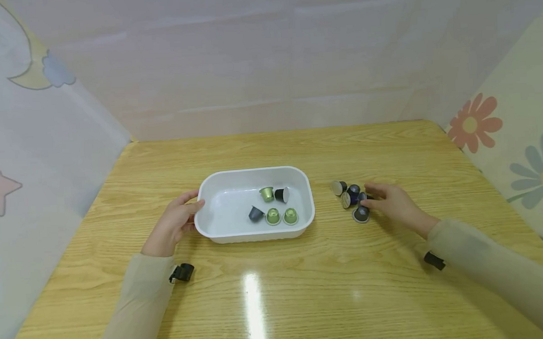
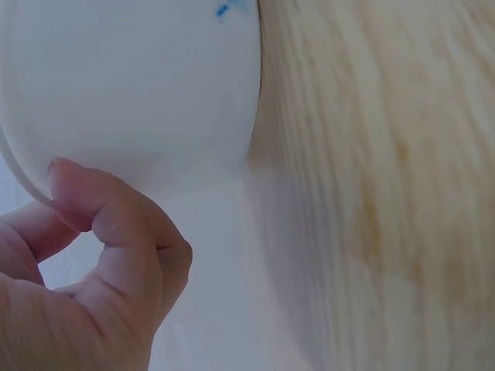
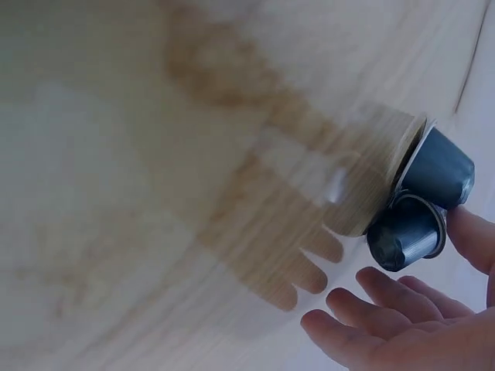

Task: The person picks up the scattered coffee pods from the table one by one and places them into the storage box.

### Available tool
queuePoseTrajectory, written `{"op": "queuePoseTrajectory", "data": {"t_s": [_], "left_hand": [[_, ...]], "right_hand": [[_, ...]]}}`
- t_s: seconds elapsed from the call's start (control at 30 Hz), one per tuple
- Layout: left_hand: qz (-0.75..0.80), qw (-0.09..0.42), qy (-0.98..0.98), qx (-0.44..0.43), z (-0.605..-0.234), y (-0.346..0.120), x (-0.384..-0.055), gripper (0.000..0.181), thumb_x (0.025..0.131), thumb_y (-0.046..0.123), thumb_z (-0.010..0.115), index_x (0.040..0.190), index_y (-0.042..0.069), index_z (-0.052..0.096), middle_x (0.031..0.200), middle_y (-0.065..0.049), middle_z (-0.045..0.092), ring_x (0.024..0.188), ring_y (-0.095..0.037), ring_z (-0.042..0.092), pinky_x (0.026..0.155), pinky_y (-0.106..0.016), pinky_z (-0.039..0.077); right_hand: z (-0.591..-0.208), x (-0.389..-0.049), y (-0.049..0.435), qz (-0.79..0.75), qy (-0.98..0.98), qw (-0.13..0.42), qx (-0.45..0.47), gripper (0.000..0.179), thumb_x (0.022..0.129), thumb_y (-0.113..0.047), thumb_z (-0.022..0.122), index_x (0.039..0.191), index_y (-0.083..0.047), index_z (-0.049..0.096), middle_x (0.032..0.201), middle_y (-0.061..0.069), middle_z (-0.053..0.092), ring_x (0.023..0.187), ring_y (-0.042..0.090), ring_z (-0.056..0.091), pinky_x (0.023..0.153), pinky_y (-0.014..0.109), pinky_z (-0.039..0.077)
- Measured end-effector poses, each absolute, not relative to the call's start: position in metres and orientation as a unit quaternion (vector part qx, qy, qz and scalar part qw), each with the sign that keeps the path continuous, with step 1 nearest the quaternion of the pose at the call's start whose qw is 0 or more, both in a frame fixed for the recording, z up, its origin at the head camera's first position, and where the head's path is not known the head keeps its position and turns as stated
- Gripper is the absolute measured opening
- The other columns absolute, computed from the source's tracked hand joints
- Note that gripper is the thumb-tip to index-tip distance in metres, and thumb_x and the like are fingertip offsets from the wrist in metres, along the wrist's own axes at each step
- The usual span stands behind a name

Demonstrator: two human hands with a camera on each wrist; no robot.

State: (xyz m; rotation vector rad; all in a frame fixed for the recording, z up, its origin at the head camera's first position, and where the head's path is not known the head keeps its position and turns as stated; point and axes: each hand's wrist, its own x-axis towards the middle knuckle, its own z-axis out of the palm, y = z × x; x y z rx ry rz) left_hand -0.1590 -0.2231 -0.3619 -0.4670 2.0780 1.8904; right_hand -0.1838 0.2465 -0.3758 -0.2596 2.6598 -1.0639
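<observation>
My left hand point(image 1: 171, 223) grips the left end of a white plastic tub point(image 1: 256, 236), its thumb over the rim and its fingers outside. In the left wrist view the thumb and curled fingers pinch the tub wall point(image 2: 139, 69). Inside lie three green coffee capsules point(image 1: 273, 217), a black capsule point(image 1: 280, 195) on its side and a dark grey capsule point(image 1: 256, 214). My right hand point(image 1: 396, 205) is beside a small cluster of dark capsules point(image 1: 361, 214) on the table. In the right wrist view its thumb is right at a dark capsule point(image 3: 404, 234), with the other fingers spread below.
The capsule cluster, with a pale-lidded capsule point(image 1: 337, 187) and a dark blue capsule point(image 1: 347, 199), lies right of the tub on the wooden table point(image 1: 302, 288). Printed cloth walls point(image 1: 250, 80) stand behind and at both sides. Black wrist devices point(image 1: 183, 272) sit at both sleeves.
</observation>
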Motion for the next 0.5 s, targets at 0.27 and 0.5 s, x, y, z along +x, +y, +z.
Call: {"op": "queuePoseTrajectory", "data": {"t_s": [0.27, 0.5], "left_hand": [[0.658, 0.149, 0.722, -0.156, -0.3627, -0.2232, -0.1585, 0.056, 0.102, 0.013, 0.050, 0.152, 0.002, 0.027, 0.081, 0.001, 0.064, 0.063, -0.008, 0.061, 0.054, -0.023, 0.050], [0.655, 0.149, 0.725, -0.156, -0.3613, -0.2233, -0.1581, 0.056, 0.102, 0.013, 0.050, 0.152, 0.002, 0.027, 0.083, 0.001, 0.063, 0.064, -0.008, 0.060, 0.055, -0.023, 0.049]], "right_hand": [[-0.3789, -0.1909, 0.2468, -0.313, 0.937, 0.119, -0.103, 0.061, 0.096, -0.024, 0.064, 0.138, 0.014, 0.042, 0.137, 0.036, 0.041, 0.125, 0.055, 0.037, 0.100, 0.063, 0.033], [-0.3799, -0.1931, 0.2447, -0.287, 0.944, 0.100, -0.126, 0.057, 0.092, -0.018, 0.067, 0.133, 0.016, 0.046, 0.134, 0.038, 0.043, 0.125, 0.055, 0.037, 0.101, 0.063, 0.033]]}}
